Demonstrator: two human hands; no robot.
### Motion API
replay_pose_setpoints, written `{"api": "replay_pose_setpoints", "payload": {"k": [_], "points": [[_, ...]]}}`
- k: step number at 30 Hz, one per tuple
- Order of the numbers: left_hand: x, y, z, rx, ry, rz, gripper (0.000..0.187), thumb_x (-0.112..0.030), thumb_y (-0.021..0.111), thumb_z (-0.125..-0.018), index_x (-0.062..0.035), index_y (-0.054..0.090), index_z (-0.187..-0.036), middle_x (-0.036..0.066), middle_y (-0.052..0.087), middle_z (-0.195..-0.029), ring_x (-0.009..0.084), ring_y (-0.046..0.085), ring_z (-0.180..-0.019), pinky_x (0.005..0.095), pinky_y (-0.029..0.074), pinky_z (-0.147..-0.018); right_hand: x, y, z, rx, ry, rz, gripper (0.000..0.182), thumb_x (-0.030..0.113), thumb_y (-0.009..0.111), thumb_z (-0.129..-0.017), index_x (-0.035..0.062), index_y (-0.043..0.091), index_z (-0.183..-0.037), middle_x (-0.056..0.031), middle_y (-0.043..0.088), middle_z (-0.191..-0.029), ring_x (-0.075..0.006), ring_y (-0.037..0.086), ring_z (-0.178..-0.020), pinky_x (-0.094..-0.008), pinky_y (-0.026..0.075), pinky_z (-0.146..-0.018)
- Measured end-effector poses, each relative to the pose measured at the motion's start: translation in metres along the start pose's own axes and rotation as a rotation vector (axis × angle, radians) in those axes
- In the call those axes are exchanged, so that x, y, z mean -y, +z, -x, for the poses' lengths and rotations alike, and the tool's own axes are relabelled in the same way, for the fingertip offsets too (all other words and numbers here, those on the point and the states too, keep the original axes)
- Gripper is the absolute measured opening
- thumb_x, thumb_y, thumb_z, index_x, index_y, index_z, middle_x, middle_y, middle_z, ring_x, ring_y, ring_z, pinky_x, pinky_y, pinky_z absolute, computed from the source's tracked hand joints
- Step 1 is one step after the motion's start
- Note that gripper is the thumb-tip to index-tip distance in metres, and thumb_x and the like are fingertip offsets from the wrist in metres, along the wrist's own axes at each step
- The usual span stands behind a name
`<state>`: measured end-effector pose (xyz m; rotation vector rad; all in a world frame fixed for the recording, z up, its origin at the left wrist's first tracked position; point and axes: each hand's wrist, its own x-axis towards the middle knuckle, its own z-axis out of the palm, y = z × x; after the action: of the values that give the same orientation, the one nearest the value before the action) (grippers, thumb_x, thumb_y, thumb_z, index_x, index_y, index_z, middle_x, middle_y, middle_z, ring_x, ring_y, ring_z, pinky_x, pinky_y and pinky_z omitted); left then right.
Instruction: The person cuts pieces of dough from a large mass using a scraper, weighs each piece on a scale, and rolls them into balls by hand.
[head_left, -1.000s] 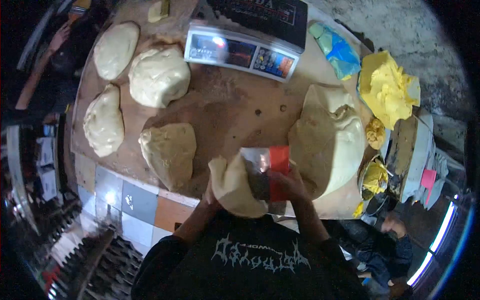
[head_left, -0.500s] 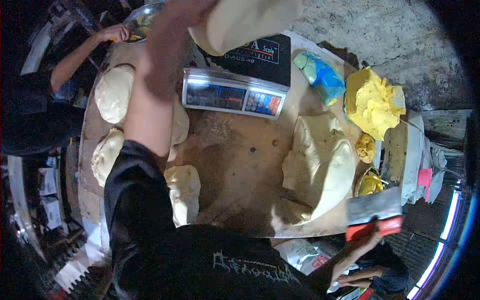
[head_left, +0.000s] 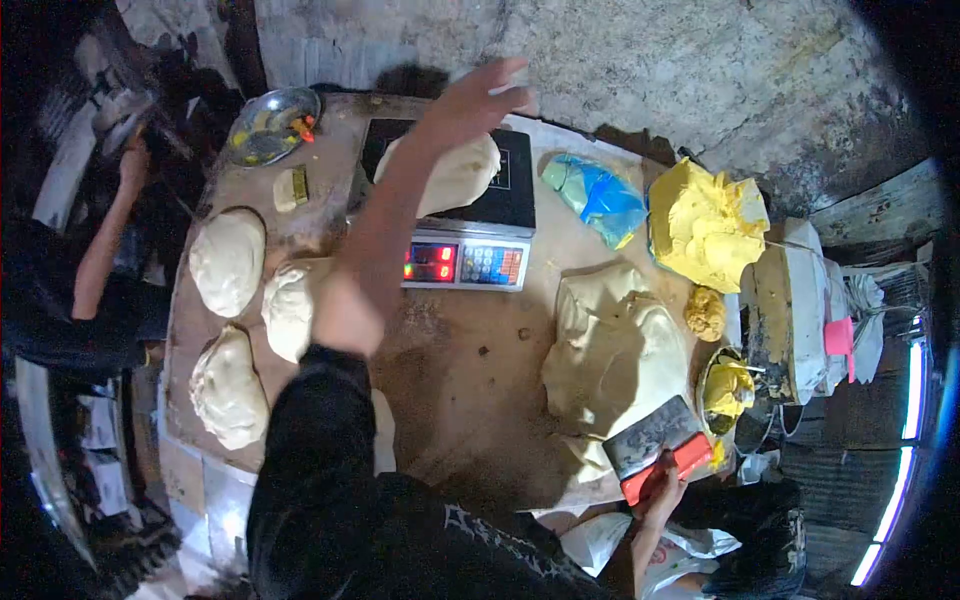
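Observation:
My left hand [head_left: 480,100] is stretched over the far side of a digital scale, its fingers apart and holding nothing. Beneath that forearm a lump of dough [head_left: 462,180] rests on the black platform of the scale [head_left: 515,210], whose red display is lit and partly covered by my arm. At the lower right, my right hand [head_left: 658,492] is closed on the red handle of a dough scraper [head_left: 655,445]. Its grey blade lies over the near edge of a big sheet-like mass of dough [head_left: 620,340].
Several dough lumps [head_left: 228,262] sit on the left of the table. A metal bowl [head_left: 275,125] stands at the far left, a blue plastic bag [head_left: 598,200] behind the big dough. Yellow fat [head_left: 708,225] is piled at right. Another person's arm [head_left: 110,220] shows at far left.
The dough lump went from my raised left hand onto the scale platform, and that hand let go. The display lit up. My right hand brought the scraper leftward to the big dough's edge.

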<state>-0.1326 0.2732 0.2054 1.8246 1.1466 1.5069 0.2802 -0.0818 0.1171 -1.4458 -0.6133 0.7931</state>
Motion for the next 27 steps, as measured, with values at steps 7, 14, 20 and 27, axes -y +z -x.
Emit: {"api": "replay_pose_setpoints", "payload": {"k": [7, 14, 20, 27], "points": [[-0.012, 0.176, 0.364, -0.076, -0.561, -0.014, 0.023, -0.021, 0.052, -0.085, -0.0012, 0.054, -0.097, 0.007, 0.051, -0.082, 0.0175, 0.047, -0.075, 0.0315, 0.041, -0.073, 0.021, -0.003, 0.007, -0.182, 0.005, 0.001, 0.015, 0.013, 0.060, -0.081, 0.0091, 0.046, -0.086, 0.0033, 0.046, -0.061, -0.0066, 0.040, -0.044, -0.0218, 0.032, -0.037], [-0.066, 0.263, 0.478, 0.489, -0.393, -0.396, 0.069, -0.035, 0.056, -0.079, -0.0049, 0.026, -0.133, 0.017, 0.036, -0.129, 0.0360, 0.037, -0.116, 0.0510, 0.027, -0.098, 0.015, -0.117, -0.019, 0.001, -0.110, 0.315, 0.046, 0.014, 0.062, -0.079, 0.0002, 0.043, -0.119, -0.0089, 0.053, -0.107, -0.0156, 0.051, -0.085, -0.0293, 0.043, -0.076], [-0.079, 0.322, 0.464, 0.496, -0.305, -0.495, 0.057, -0.030, 0.054, -0.079, -0.0035, 0.037, -0.127, 0.019, 0.029, -0.132, 0.0376, 0.032, -0.119, 0.0476, 0.029, -0.098, -0.010, -0.185, -0.007, 0.128, -0.184, 0.275, 0.048, 0.010, 0.063, -0.078, 0.0046, 0.042, -0.121, -0.0039, 0.053, -0.090, -0.0117, 0.051, -0.073, -0.0256, 0.043, -0.063], [-0.090, 0.339, 0.515, 0.251, -0.617, -0.269, 0.036, -0.021, 0.050, -0.081, -0.0020, 0.047, -0.112, 0.021, 0.048, -0.111, 0.0393, 0.048, -0.102, 0.0463, 0.043, -0.082, -0.037, -0.173, 0.031, 0.418, -0.067, 0.329, 0.020, 0.004, 0.059, -0.077, 0.0032, 0.048, -0.094, -0.0027, 0.051, -0.069, -0.0099, 0.045, -0.051, -0.0263, 0.038, -0.044]]}}
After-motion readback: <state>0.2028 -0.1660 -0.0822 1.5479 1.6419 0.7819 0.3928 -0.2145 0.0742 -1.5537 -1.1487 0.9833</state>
